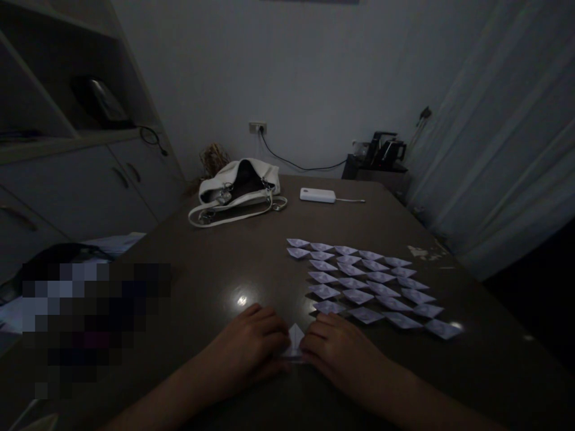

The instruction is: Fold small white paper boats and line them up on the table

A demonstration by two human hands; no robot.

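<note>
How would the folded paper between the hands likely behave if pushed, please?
The folded paper would probably slide easily across the glossy table, being small and thin. Its visible crease may stiffen it somewhat, though the uncovered pointed tip could bend.

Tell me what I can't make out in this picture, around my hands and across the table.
All in the head view:
- Sides of the folded paper: covered by the left hand and right hand.
- Inside of the white handbag: lost in shadow.
- Any fine print on the white power bank: too small and dim.
- The table's near edge: cut off by the frame's bottom.
</note>
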